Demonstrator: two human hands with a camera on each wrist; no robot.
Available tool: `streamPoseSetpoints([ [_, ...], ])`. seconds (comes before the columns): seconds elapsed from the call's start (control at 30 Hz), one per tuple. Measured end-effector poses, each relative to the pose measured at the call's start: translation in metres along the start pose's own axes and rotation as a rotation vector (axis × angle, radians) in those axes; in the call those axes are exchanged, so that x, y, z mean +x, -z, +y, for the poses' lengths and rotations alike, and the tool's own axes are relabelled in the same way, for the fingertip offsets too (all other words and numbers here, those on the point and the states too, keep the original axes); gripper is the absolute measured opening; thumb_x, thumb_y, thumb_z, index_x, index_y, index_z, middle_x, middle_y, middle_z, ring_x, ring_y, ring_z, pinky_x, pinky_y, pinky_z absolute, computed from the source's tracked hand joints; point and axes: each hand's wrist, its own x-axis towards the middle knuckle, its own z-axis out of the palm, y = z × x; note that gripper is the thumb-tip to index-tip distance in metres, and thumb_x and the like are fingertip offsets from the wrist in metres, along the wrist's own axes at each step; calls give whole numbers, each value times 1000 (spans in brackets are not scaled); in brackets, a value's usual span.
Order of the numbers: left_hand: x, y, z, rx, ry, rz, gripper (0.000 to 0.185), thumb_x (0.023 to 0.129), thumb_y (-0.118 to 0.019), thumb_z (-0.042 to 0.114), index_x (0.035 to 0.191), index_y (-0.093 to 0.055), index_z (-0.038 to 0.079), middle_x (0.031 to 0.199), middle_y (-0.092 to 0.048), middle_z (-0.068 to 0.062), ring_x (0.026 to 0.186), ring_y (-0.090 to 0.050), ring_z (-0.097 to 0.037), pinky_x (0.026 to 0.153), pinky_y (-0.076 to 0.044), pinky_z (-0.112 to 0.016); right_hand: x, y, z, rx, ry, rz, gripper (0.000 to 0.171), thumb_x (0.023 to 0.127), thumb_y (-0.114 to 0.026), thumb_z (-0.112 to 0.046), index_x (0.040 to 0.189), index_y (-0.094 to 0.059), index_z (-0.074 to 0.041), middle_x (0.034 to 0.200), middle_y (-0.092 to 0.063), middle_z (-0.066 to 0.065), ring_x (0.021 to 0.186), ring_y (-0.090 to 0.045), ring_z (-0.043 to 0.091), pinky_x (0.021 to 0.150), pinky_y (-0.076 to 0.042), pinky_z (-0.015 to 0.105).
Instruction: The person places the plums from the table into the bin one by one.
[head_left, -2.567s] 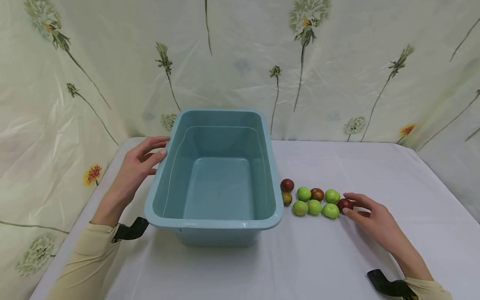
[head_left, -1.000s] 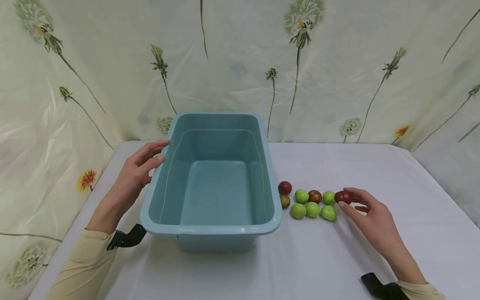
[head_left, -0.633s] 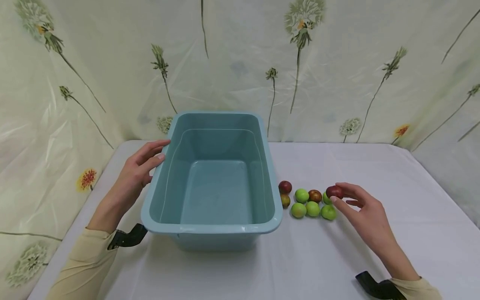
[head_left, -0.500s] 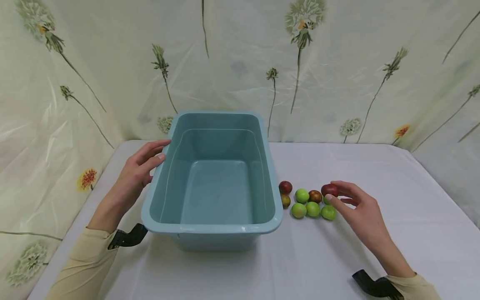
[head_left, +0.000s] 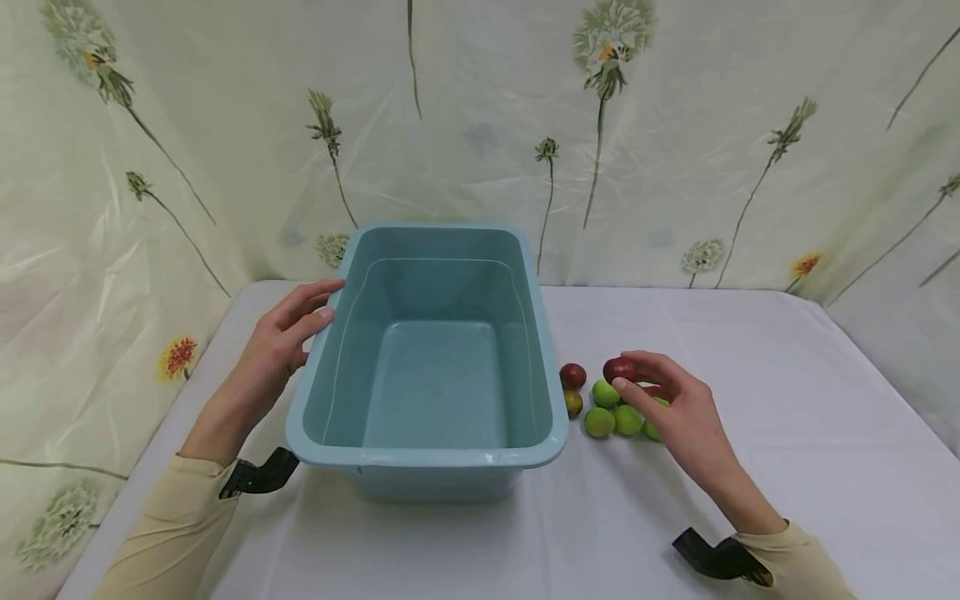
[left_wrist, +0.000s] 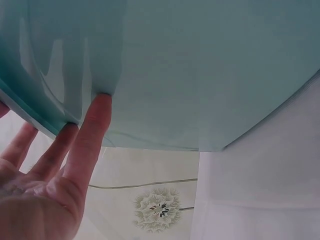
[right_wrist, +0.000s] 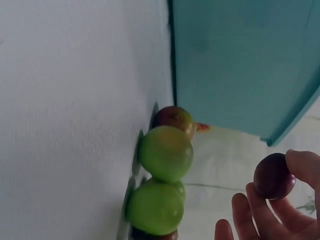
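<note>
Pinches dark red fruit [head_left: 618, 369] in right hand [head_left: 692, 425], rests spread left hand [head_left: 270, 354] against tub [head_left: 420, 457]; could drop it through seemingly slight, partly hidden fingertip contact.

In the middle of the frame we find the blue tub [head_left: 427, 457], whose raised right wall blocks a low, straight way in; over the rim, its open top leaves us room from above. The left hand [head_left: 277, 346] takes up part of the left rim. Right of the tub, green fruits [head_left: 600, 422] and a dark red fruit [head_left: 573, 376] crowd the tabletop [head_left: 787, 392], yet we see a gap above them, where the right hand [head_left: 678, 408] holds a plum [head_left: 618, 369]. At lower right we have open room; across the top, the flowered sheet [head_left: 480, 100] closes the back.
</note>
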Motion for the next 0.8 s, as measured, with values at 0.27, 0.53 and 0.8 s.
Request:
streamPoseSetpoints([
  [0.27,0,0,0,5,10,0,48,103,-49,40,148,-43,25,148,-42,-5,124,-48,-26,85,-51,-39,5,-9,-7,40,15,-4,39,97,-64,-30,133,-59,-16,117,-65,1,106,-59,11,81,-48,19],
  [0.53,-1,-1,-1,8,10,0,48,103,-49,40,148,-43,25,148,-41,-5,125,-47,-26,87,-49,-42,11,-11,-17,84,43,18,37,97,-65,-28,132,-60,-18,118,-65,-1,107,-60,10,85,-47,20],
  [0.8,-1,-1,0,12,12,1,49,103,-48,41,149,-42,26,149,-41,-4,126,-46,-26,89,-47,-45,21,-13,-28,101,83,46,36,97,-65,-27,131,-60,-17,118,-65,-2,107,-60,11,87,-47,21],
])
